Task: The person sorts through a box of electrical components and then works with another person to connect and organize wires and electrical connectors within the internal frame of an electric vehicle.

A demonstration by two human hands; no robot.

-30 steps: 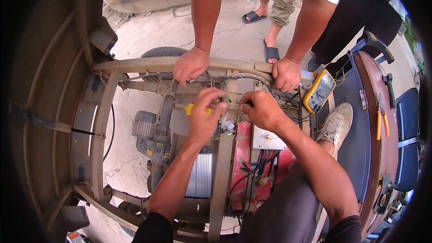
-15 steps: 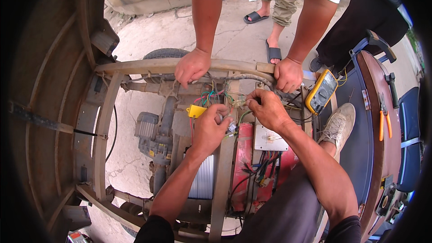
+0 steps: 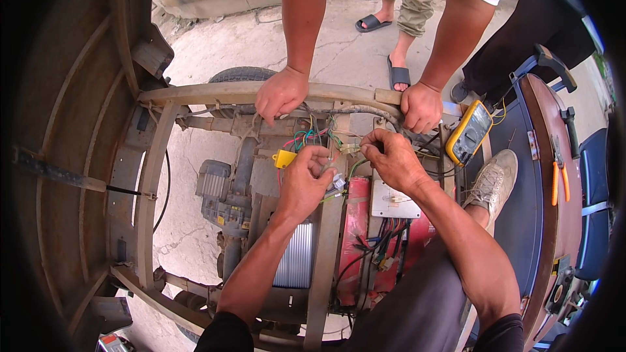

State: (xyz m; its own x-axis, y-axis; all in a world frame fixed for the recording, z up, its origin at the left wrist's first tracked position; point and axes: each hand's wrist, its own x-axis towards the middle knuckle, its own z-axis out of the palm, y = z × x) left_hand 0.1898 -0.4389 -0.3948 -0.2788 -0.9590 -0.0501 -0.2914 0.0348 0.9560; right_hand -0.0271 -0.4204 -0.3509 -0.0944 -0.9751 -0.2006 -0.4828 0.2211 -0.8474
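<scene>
My left hand is curled above the open metal frame, its thumb and fingers drawn together. What they grip is partly hidden; a whitish wire connector shows just beside the thumb. To its right, my right hand pinches at the end of a pale wire connector. Thin coloured wires spread behind both hands, and a yellow box-shaped part sits left of my left hand. Across the frame, a co-worker's hand reaches in near the wires, while their other hand rests on the rail.
A yellow multimeter leans at the frame's right corner. Below my right hand lie a silver control box with a wire bundle and a red battery-like block. Orange-handled pliers rest on a brown panel. A motor sits lower left.
The fingers of my left hand have loosened slightly, and more of the whitish connector shows by its thumb. My right hand stays nearly in place. The whole view has shifted a little.
</scene>
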